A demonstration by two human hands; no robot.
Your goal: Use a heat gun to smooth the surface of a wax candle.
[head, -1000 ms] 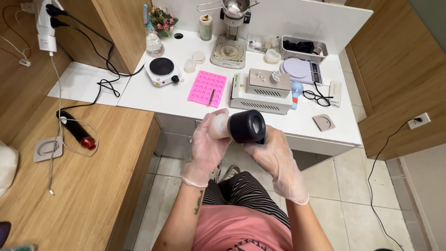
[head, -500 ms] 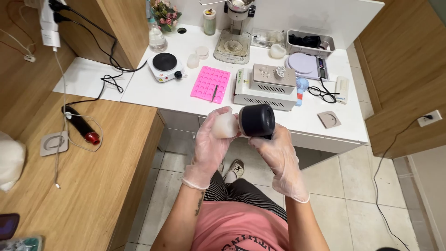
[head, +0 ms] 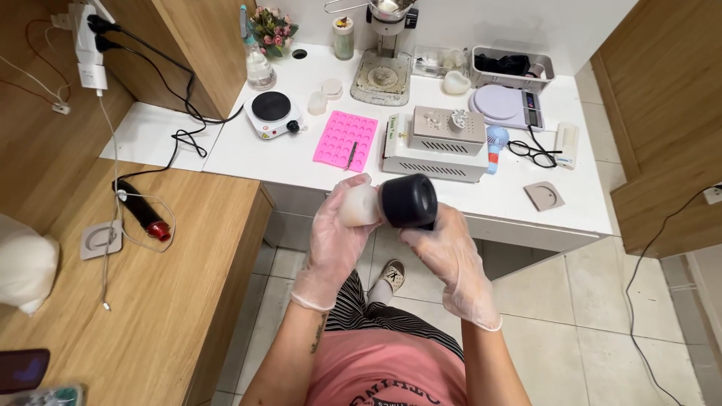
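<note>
Both my hands wear thin clear gloves and meet in front of me, above the floor and just short of the white counter (head: 556, 199). My left hand (head: 340, 225) grips a frosted whitish jar (head: 359, 206) lying on its side. My right hand (head: 444, 244) holds the wide black lid (head: 410, 200) on the jar's end. Jar and lid touch; I cannot tell whether the lid is fully seated.
On the counter stand a small black hot plate (head: 272, 110), a pink silicone mould (head: 346, 140) with a dark tool on it, a grey machine (head: 436, 141), a scale (head: 502, 105), glasses (head: 532, 152) and a mixer (head: 385, 45). A wooden desk (head: 120, 301) lies at my left.
My hands with the jar and lid have stayed together; the view has shifted a little, so they sit slightly lower and to the right.
</note>
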